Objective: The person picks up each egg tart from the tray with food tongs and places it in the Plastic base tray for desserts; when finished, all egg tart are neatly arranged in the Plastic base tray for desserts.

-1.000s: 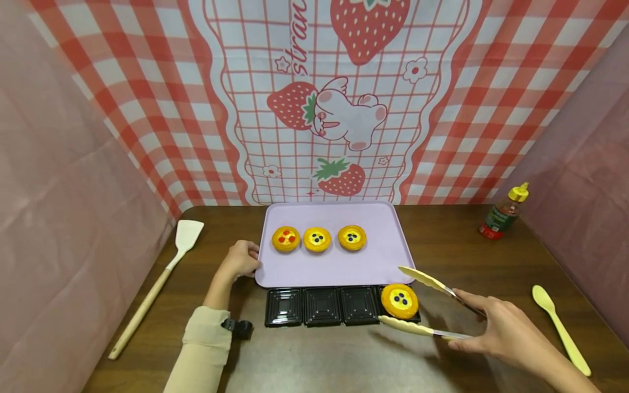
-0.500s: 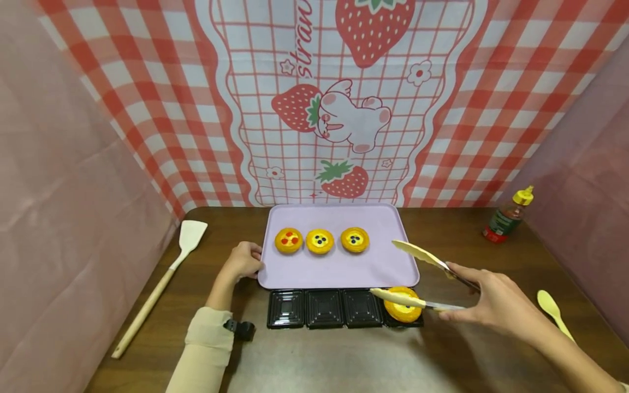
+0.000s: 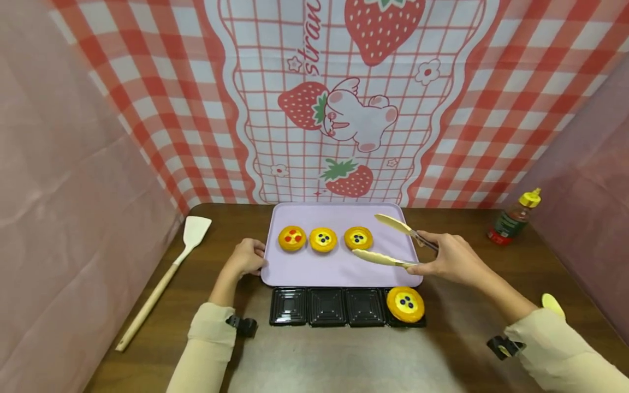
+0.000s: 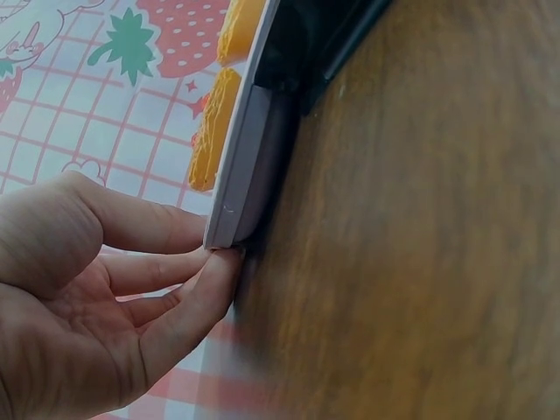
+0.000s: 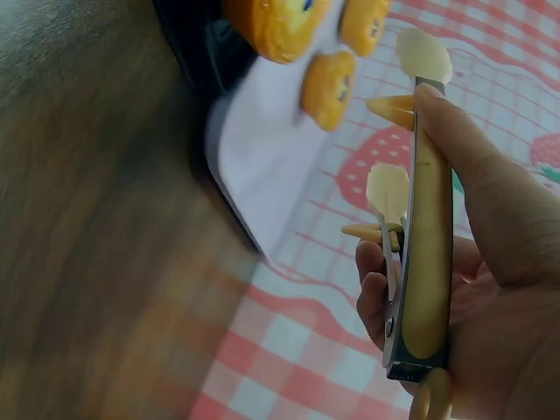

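a spatula (image 3: 164, 284), spoon (image 3: 552, 304) and bottle (image 3: 511, 222) sit apart.

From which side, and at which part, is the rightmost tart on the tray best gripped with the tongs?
Probably the outer crust of that tart, at near and far edges, coming from the right: it is round, another tart sits to its left, and the open tongs point leftward.
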Demonstrator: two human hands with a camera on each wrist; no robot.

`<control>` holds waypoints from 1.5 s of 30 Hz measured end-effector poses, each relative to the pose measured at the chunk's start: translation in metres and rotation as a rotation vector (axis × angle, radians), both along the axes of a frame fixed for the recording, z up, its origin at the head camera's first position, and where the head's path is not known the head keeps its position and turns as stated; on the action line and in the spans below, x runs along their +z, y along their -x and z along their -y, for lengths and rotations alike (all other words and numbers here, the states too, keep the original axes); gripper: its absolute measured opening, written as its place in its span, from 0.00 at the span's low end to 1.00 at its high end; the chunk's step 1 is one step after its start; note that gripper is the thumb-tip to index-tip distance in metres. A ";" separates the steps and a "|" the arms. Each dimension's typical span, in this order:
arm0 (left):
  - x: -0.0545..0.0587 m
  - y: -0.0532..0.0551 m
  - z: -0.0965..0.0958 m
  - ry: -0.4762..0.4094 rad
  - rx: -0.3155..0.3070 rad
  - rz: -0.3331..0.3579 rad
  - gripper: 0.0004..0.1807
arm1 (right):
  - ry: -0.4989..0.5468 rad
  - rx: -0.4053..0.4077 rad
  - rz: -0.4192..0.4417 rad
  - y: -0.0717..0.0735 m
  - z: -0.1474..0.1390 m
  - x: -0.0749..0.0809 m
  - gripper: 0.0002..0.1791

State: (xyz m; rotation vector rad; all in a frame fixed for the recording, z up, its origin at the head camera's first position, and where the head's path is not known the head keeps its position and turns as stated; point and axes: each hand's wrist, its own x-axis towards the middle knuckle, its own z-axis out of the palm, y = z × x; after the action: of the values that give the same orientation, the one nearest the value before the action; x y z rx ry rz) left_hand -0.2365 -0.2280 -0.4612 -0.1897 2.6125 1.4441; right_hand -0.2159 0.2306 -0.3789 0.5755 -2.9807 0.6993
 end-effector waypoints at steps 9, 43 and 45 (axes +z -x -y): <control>0.001 0.001 0.000 -0.010 -0.003 0.017 0.20 | -0.009 -0.011 0.069 0.026 0.019 -0.018 0.56; 0.002 -0.002 0.002 -0.033 0.007 0.023 0.20 | -0.064 0.011 0.044 0.034 0.032 -0.032 0.40; 0.002 -0.003 0.002 -0.034 0.005 0.021 0.20 | -0.069 0.014 0.030 0.035 0.031 -0.031 0.40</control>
State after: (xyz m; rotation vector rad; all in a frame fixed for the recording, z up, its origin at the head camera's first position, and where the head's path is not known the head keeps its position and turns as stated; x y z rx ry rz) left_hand -0.2340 -0.2296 -0.4588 -0.2063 2.5708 1.4785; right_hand -0.2506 0.1993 -0.4096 0.5958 -3.0416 0.6137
